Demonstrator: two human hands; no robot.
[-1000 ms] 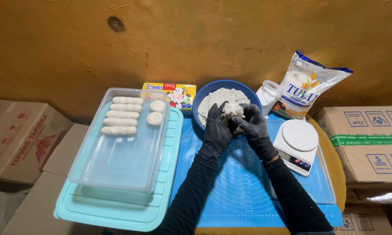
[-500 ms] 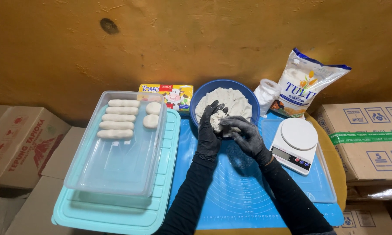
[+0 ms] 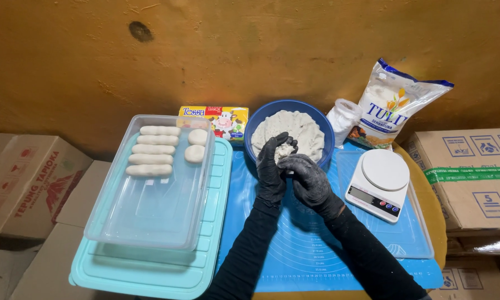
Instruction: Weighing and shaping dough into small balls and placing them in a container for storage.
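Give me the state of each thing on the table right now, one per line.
left hand: gloved, cupping dough lump
right hand: gloved, pressing dough lump
dough lump: held between both hands
blue bowl: holds dough
clear container: open, shaped pieces at far end
kitchen scale: platform bare
flour bag: upright

Both black-gloved hands, left (image 3: 272, 169) and right (image 3: 310, 179), cup a small pale dough lump (image 3: 285, 150) over the near rim of the round blue bowl (image 3: 255, 123) of dough; a white digital scale (image 3: 378, 183) sits just right.
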